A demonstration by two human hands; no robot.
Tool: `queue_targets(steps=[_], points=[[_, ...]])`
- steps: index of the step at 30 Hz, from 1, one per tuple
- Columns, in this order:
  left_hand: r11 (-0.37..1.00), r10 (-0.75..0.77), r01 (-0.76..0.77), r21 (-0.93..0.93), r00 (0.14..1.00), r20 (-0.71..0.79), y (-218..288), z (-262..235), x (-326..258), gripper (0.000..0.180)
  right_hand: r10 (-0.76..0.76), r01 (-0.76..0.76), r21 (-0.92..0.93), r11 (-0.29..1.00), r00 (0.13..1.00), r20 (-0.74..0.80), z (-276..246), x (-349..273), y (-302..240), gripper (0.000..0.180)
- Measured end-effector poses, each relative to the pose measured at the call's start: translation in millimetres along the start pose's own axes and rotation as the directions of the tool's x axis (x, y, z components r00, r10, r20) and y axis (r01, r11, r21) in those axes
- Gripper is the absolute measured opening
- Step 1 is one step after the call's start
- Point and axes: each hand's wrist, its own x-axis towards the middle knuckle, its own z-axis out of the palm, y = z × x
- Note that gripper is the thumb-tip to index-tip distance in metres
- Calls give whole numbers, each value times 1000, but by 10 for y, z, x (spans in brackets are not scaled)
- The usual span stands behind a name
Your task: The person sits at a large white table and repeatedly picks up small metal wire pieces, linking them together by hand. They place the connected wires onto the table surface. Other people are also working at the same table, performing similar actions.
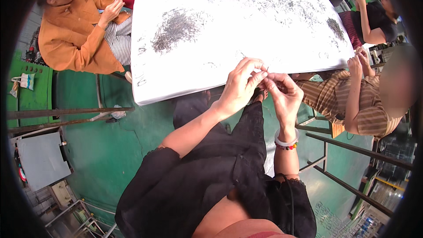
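Note:
My left hand [241,84] and my right hand [284,93] meet fingertip to fingertip just off the near edge of a white table [185,81]. Between the pinched fingers sits a tiny thin metal piece [265,71], held by both hands; its exact shape is too small to tell. On the white table top lies a dark heap of small thin metal pieces [174,28], with more of them scattered thinly toward the far side. A smaller heap [336,28] lies near the right edge. My right wrist wears a pale bangle and a bead bracelet [286,143].
A person in an orange top [75,31] sits at the table's left side. A person in a striped shirt [352,101] works at the right, and another in dark clothes [374,17] sits beyond. Metal frame rails [348,147] run at the right, over a green floor [110,145].

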Motion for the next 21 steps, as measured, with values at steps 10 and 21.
queue_targets(steps=[10,21], points=[[993,-118,116,36,991,69,61,40,-75,4,-53,6,-268,963,984,-169,-639,1563,785,26],[990,-133,126,62,983,123,11,-29,-184,7,-478,209,-893,399,878,-9,-845,2448,1849,9]])
